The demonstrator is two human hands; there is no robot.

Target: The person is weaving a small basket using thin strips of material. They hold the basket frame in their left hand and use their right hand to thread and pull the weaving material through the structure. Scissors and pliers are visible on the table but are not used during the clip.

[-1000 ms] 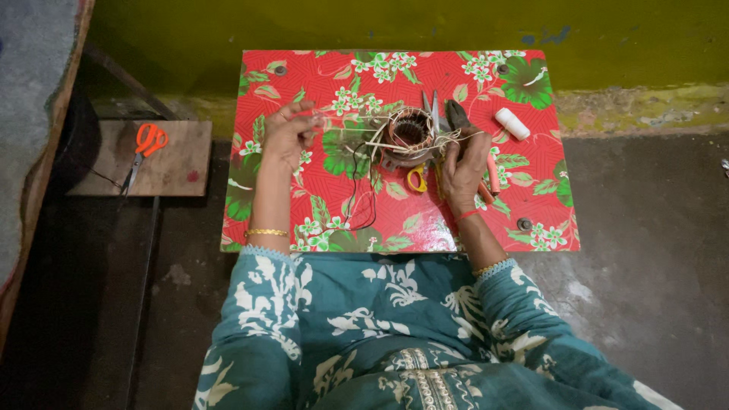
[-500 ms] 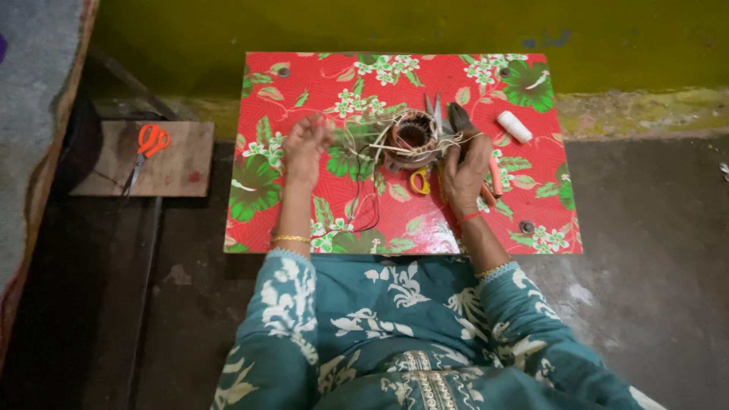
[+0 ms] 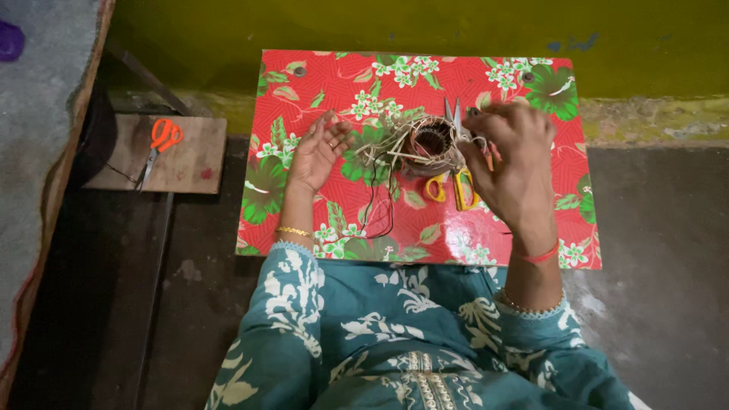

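Observation:
A small round woven basket (image 3: 430, 144) with loose pale straw strands (image 3: 383, 148) sticking out sits on a low table (image 3: 319, 83) covered in red floral cloth. My left hand (image 3: 319, 152) lies open, palm up, just left of the strands, fingertips touching them. My right hand (image 3: 512, 163) is raised at the basket's right side, its fingers curled and pinching strands at the rim. Yellow-handled scissors (image 3: 456, 186) lie right below the basket, blades pointing away from me.
A thin black cord (image 3: 380, 216) loops on the cloth near the front edge. Orange-handled scissors (image 3: 162, 138) rest on a wooden board (image 3: 190, 163) on the dark floor at left. A yellow-green wall (image 3: 418, 23) stands behind the table.
My right hand has lifted and moved right, covering the white roll that lay at the back right. My left hand has turned palm up beside the strands.

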